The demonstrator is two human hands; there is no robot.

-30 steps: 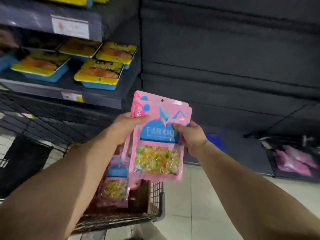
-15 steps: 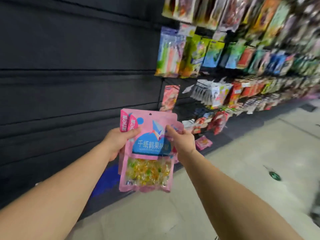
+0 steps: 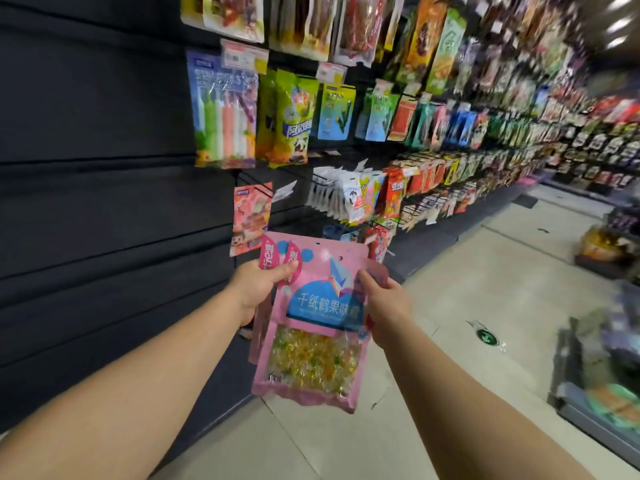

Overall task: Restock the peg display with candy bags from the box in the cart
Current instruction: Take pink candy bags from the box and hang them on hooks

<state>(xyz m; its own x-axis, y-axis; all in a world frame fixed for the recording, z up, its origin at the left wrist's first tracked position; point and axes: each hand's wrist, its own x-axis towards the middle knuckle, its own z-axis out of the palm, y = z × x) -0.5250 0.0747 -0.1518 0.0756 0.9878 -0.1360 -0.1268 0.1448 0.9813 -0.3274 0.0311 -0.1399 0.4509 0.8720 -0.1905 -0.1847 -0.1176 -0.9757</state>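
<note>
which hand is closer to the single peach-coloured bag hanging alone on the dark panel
Left. The left hand sits just below the peach bag, gripping the upper left corner of the pink candy bags. The right hand holds their right edge, lower and farther right.

The candy bag (image 3: pixel 313 320) is pink, with a blue panel carrying white characters, a blue and white paper-crane drawing above it, and a clear window showing yellow, green and white sweets. A second pink bag (image 3: pixel 260 332) shows at its left edge. The wall panels (image 3: pixel 90 188) are black with thin horizontal grooves. One hanging pack (image 3: pixel 224 109) is blue with white, green, pink and orange stripes; the pack beside it (image 3: pixel 289 121) is lime green and yellow. A salmon-pink pack (image 3: pixel 251 218) hangs lower. The floor (image 3: pixel 460 306) is pale beige tile with a green round sticker (image 3: pixel 485 336).
</note>
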